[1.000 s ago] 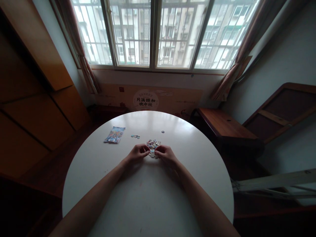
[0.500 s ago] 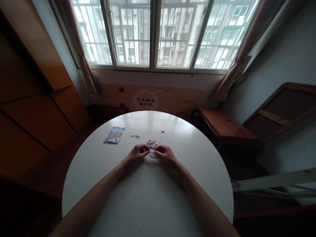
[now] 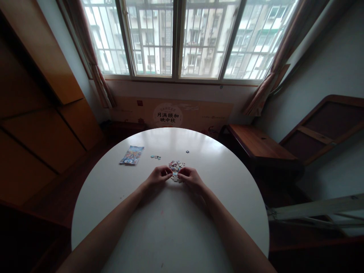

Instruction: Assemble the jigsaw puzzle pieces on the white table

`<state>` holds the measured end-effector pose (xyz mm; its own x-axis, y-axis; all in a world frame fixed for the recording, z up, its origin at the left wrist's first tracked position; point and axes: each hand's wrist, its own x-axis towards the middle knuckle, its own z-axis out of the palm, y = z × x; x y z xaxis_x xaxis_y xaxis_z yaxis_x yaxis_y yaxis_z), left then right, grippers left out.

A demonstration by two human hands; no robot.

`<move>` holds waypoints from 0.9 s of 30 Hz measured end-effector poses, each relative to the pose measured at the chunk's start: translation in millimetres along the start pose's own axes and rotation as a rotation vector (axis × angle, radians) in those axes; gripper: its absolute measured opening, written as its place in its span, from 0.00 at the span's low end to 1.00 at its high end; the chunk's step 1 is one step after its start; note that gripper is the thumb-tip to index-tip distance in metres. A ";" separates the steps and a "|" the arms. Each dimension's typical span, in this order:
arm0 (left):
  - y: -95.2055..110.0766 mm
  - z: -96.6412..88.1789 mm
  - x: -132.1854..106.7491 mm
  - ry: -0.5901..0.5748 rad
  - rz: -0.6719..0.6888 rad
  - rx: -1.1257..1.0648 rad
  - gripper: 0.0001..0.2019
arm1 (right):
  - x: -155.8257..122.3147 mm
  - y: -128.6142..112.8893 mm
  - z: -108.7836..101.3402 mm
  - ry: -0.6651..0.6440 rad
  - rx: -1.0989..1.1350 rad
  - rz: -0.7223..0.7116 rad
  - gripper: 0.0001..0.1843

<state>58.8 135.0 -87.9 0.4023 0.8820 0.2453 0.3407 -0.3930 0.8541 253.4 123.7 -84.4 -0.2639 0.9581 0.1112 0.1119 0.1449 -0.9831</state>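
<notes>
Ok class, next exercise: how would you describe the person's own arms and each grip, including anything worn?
The left forearm and right forearm are bare where they show, with no sleeve in view, and each narrows toward the wrist. The left grip and right grip are human hands, ungloved. No watch or bracelet can be made out; finer details are too small to tell.

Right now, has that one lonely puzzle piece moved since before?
No. The lone puzzle piece lies in the same spot beyond the puzzle pile, with no shift against the white table's far rim.
</notes>
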 end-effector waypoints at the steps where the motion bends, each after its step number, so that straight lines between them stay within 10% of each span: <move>1: -0.3 0.1 0.0 0.001 -0.001 -0.004 0.11 | 0.1 -0.1 0.0 0.001 -0.002 0.000 0.14; 27: 0.7 0.3 0.0 -0.005 0.005 -0.037 0.11 | -0.2 0.7 0.4 -0.002 0.035 0.017 0.14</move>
<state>59.3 134.6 -87.4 0.4084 0.8787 0.2472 0.3068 -0.3872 0.8695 253.2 123.5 -85.2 -0.2640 0.9599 0.0941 0.0827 0.1197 -0.9894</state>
